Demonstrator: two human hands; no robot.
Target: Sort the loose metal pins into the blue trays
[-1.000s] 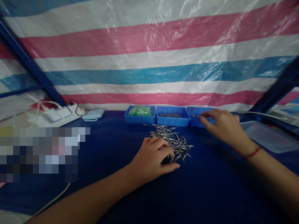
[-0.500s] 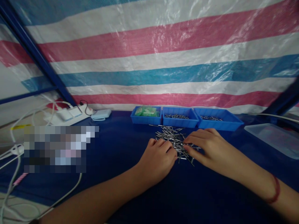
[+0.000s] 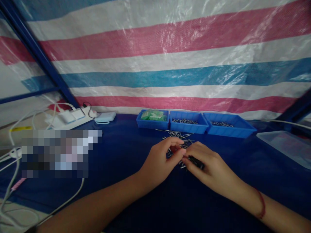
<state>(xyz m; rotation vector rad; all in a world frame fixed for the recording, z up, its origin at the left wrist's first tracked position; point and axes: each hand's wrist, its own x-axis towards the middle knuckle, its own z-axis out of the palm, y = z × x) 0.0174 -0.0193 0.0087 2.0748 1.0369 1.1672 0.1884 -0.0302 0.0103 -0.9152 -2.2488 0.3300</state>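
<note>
Rivets (image 3: 177,134) lie beneath and beyond both hands (image 3: 157,160) (image 3: 210,163), contact unclear.

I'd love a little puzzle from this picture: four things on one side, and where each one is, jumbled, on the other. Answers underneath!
Things
1. Loose heap of metal pins
2. Green packets
3. Dark red band
4. White power strip

Places
A. Around the right arm
B. Left of the three blue bins
C. Inside the leftmost bin
D. On the tabletop, partly hidden by the left hand and right hand

Pairs: 1-D, 2-C, 3-A, 4-B
</note>
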